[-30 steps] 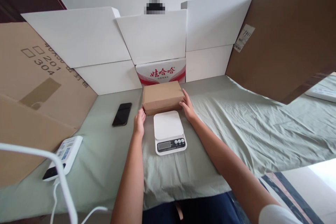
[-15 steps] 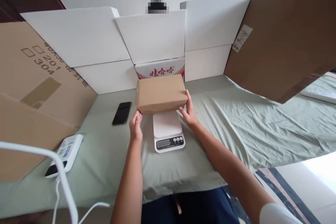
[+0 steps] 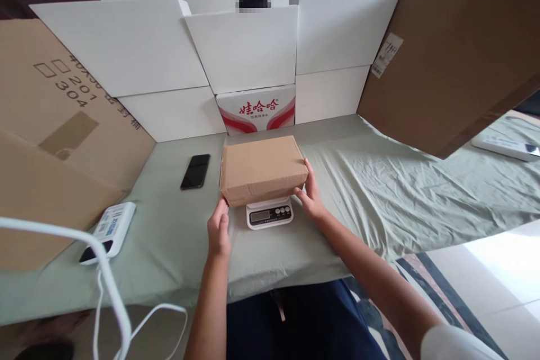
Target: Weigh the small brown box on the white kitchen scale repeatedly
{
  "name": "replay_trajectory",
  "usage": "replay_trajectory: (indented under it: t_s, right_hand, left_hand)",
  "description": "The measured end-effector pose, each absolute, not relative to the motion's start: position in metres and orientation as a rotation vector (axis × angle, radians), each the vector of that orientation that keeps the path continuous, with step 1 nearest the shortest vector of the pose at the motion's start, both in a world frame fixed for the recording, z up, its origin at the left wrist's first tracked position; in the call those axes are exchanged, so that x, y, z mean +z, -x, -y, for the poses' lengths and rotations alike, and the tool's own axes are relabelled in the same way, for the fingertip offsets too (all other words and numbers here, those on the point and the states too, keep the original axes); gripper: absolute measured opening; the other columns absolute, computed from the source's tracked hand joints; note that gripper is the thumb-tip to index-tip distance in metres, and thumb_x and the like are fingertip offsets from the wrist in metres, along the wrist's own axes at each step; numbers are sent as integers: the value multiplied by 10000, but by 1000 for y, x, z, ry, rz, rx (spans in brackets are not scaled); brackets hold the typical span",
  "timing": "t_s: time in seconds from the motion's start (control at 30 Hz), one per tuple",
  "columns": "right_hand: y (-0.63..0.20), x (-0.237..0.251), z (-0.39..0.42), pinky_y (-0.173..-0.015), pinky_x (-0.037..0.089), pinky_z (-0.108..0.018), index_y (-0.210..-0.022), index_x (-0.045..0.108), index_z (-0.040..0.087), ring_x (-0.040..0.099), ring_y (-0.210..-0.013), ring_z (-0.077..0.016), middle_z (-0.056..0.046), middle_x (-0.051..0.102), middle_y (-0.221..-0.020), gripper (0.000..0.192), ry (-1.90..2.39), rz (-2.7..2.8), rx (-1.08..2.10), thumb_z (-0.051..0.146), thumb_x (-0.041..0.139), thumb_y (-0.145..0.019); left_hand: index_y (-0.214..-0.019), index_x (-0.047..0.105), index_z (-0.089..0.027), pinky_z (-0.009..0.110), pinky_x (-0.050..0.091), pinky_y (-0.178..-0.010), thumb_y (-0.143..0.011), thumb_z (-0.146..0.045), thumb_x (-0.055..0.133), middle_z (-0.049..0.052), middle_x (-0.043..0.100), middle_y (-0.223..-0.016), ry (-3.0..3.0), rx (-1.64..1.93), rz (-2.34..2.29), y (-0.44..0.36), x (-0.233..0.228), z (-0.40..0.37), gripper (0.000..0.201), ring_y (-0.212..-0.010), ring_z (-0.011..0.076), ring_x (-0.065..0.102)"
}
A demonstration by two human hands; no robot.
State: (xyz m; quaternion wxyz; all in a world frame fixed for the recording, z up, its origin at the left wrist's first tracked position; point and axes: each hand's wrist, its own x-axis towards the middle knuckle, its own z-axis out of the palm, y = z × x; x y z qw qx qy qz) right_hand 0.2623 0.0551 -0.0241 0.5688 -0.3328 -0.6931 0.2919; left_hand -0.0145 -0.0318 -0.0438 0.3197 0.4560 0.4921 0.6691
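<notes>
A closed brown cardboard box (image 3: 264, 169) is held between my two hands, over the white kitchen scale (image 3: 270, 215). It hides most of the scale's platform; whether it rests on it I cannot tell. My left hand (image 3: 219, 228) grips the box's near left corner, fingers partly hidden beneath. My right hand (image 3: 311, 191) holds the near right corner, with the thumb on the front face and fingers along the side. The scale's dark panel, with a small display and round buttons, shows in front of the box. To the left lies a black phone (image 3: 196, 171).
White boxes (image 3: 248, 50) form a wall behind, with a red-lettered carton (image 3: 257, 109) below. Large cardboard boxes stand left (image 3: 63, 118) and right (image 3: 447, 62). A white device (image 3: 112, 230) and white cable (image 3: 101, 270) lie left. Green cloth (image 3: 358, 191) covers the table.
My hands have brought the cardboard box lower and nearer, so it now covers the scale's platform. The red-lettered carton behind is more exposed. The view has shifted slightly.
</notes>
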Motion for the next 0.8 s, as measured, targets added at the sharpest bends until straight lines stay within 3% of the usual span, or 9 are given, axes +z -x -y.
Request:
replay_trajectory:
  t_s: [0.23,0.4,0.6,0.8]
  right_hand:
    - [-263,-22,-54,-1260,389,-575,-1669,232,368,335,-1594,-376,-86,336,-1709,816,812,1622,682,649,555,-975]
    - [-268,-21,-60,-1222,415,-621,-1668,171,433,393,-1569,-384,-62,239,-1762,833,809,1476,667,696,525,-960]
    - [-267,-20,-60,-1228,422,-589,-1660,218,420,400,-1572,-350,-67,364,-1712,810,811,1518,703,689,531,-963]
    - [-263,-8,-56,-1245,421,-563,-1625,341,368,371,-1579,-352,-70,387,-1691,768,793,1581,719,687,550,-958]
  left_hand:
    - [-1513,591,-131,503,370,-1260,-874,-706,636,209,556,-1568,-1188,1752,-1277,13,-41,30,861,-1506,387,471]
    - [-1507,604,-193,489,349,-1273,-938,-634,581,173,495,-1629,-1073,2037,-1238,16,-31,30,720,-1539,344,434]
    - [-1479,633,-167,516,361,-1265,-907,-688,597,201,549,-1581,-1074,1875,-1280,17,-38,28,774,-1503,372,484]
    - [-1400,688,-136,572,364,-1248,-847,-736,632,236,610,-1512,-1016,1793,-1266,16,-38,27,817,-1482,408,506]
